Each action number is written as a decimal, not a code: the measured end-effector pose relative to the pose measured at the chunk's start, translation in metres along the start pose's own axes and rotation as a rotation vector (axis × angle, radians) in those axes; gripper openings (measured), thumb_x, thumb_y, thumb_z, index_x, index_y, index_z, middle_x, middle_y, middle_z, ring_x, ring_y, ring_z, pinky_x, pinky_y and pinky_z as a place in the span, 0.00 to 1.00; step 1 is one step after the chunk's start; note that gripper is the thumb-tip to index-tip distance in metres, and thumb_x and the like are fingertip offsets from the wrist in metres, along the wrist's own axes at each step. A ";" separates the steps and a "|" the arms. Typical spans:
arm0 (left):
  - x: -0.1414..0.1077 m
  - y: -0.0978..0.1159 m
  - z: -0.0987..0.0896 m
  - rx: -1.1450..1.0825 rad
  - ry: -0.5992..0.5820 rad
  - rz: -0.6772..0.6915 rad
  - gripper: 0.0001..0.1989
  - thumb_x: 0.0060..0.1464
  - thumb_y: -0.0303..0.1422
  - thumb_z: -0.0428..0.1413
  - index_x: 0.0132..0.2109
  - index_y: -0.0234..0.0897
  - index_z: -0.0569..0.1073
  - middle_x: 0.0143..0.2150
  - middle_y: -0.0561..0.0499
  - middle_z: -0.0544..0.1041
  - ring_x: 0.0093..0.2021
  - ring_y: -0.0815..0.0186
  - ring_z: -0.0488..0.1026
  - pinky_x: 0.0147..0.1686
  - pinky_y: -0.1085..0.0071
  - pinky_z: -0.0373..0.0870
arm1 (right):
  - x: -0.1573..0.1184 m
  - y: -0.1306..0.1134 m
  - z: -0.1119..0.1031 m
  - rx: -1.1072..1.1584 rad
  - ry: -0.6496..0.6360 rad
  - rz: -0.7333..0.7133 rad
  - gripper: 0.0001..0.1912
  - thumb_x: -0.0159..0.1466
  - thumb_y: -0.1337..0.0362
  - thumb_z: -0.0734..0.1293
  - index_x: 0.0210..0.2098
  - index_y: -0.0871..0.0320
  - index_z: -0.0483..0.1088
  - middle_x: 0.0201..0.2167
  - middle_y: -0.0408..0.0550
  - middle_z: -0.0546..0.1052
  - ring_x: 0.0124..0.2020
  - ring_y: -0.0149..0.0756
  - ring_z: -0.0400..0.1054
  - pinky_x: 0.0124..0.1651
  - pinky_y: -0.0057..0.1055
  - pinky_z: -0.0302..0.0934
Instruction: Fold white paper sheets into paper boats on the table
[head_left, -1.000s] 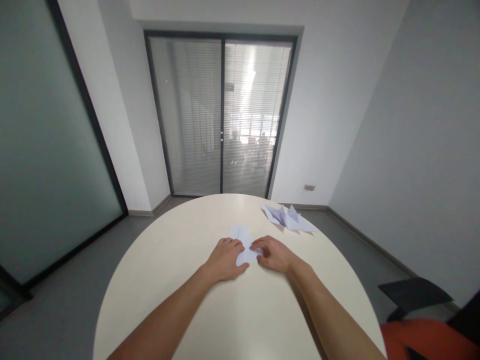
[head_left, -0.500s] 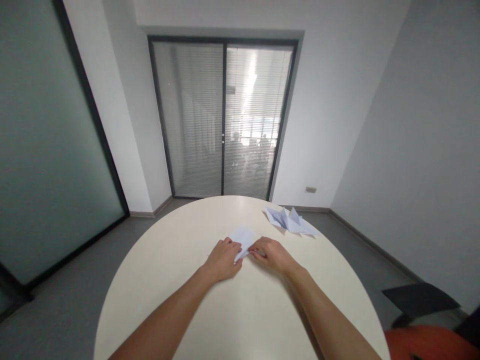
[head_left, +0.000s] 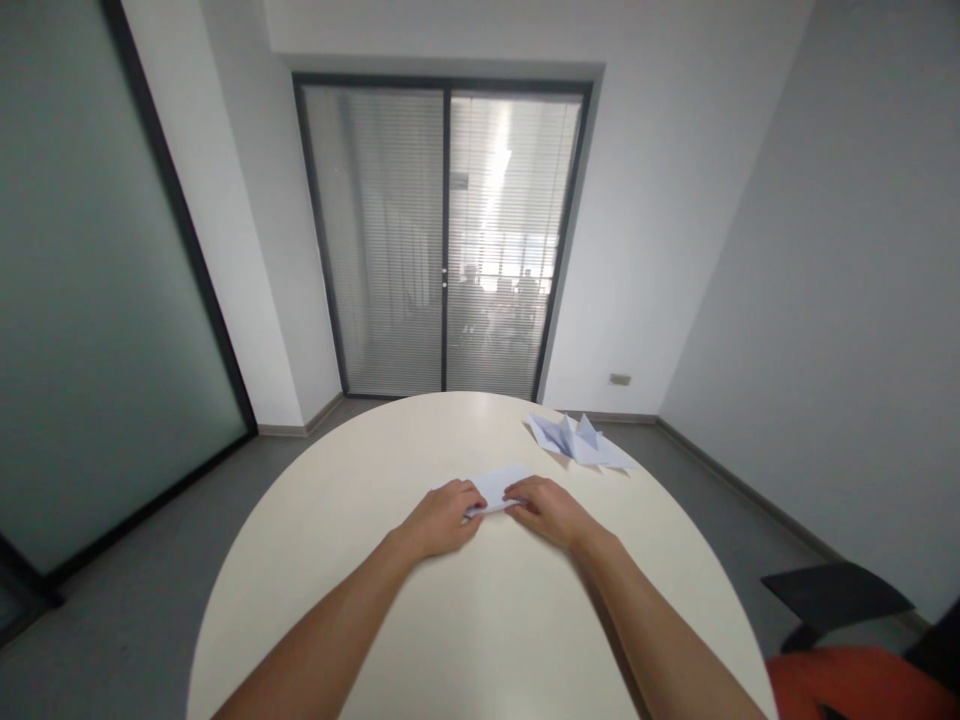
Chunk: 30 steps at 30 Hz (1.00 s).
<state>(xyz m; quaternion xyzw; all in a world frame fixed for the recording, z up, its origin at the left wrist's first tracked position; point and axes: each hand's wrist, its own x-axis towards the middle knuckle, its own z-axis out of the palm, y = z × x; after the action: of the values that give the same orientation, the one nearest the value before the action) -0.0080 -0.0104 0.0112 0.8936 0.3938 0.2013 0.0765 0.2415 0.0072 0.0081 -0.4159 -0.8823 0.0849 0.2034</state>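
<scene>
A folded sheet of white paper (head_left: pixel 495 486) lies on the table between my two hands. My left hand (head_left: pixel 444 516) grips its left end, fingers curled and thumb at the near edge. At the right end, my right hand (head_left: pixel 541 508) pinches the paper between thumb and fingers. The near edge of the sheet runs from one hand to the other. Parts of both ends are hidden under my fingers.
Folded paper pieces with pointed peaks (head_left: pixel 577 442) stand toward the far right edge of the round, cream table (head_left: pixel 465 620). A chair with a red seat (head_left: pixel 840 685) and black armrest (head_left: pixel 838 590) is at the lower right. Beyond the table is a glazed door with blinds (head_left: pixel 375 250).
The paper between my hands has turned, so its near edge now lies more level. My left hand has shifted slightly left, and my right hand slightly right.
</scene>
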 end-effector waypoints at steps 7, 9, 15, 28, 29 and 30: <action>-0.003 -0.007 -0.011 0.151 -0.044 -0.030 0.11 0.55 0.32 0.54 0.45 0.41 0.76 0.46 0.49 0.78 0.47 0.59 0.73 0.46 0.67 0.69 | -0.001 0.000 -0.002 0.051 0.036 0.004 0.19 0.71 0.54 0.58 0.43 0.57 0.77 0.40 0.53 0.80 0.43 0.42 0.72 0.48 0.34 0.62; -0.003 -0.008 -0.013 0.159 -0.029 -0.058 0.10 0.57 0.32 0.52 0.45 0.41 0.76 0.45 0.49 0.78 0.46 0.59 0.74 0.46 0.67 0.68 | -0.001 -0.001 -0.003 0.060 0.047 0.022 0.20 0.71 0.53 0.58 0.40 0.57 0.76 0.38 0.52 0.80 0.41 0.41 0.72 0.46 0.34 0.62; 0.000 -0.013 -0.016 0.075 0.125 -0.177 0.14 0.66 0.35 0.46 0.44 0.41 0.77 0.44 0.50 0.79 0.44 0.62 0.75 0.43 0.70 0.67 | -0.002 0.001 -0.005 0.087 0.088 0.106 0.14 0.66 0.55 0.63 0.44 0.55 0.76 0.42 0.50 0.80 0.43 0.42 0.72 0.46 0.34 0.62; 0.018 -0.039 0.000 -0.547 0.514 -0.362 0.13 0.52 0.27 0.58 0.46 0.38 0.74 0.43 0.48 0.80 0.44 0.62 0.76 0.48 0.67 0.70 | 0.004 0.028 0.002 0.629 0.415 0.312 0.24 0.56 0.53 0.72 0.48 0.57 0.70 0.33 0.47 0.78 0.33 0.38 0.71 0.34 0.32 0.62; 0.019 -0.039 0.000 -0.588 0.529 -0.378 0.13 0.51 0.27 0.59 0.46 0.37 0.74 0.42 0.47 0.80 0.43 0.62 0.77 0.46 0.67 0.70 | 0.005 0.027 0.001 0.679 0.425 0.321 0.26 0.55 0.52 0.73 0.50 0.57 0.68 0.34 0.47 0.78 0.34 0.38 0.71 0.34 0.32 0.62; 0.021 -0.040 -0.001 -0.627 0.530 -0.398 0.13 0.51 0.28 0.59 0.46 0.36 0.74 0.42 0.47 0.80 0.43 0.62 0.77 0.45 0.68 0.70 | 0.005 0.026 0.000 0.724 0.434 0.335 0.29 0.55 0.52 0.73 0.52 0.56 0.67 0.35 0.47 0.79 0.34 0.38 0.71 0.34 0.32 0.63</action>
<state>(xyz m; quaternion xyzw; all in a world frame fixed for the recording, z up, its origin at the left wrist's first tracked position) -0.0223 0.0316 0.0062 0.6519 0.4838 0.5138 0.2774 0.2567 0.0275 0.0015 -0.4632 -0.6534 0.3305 0.4993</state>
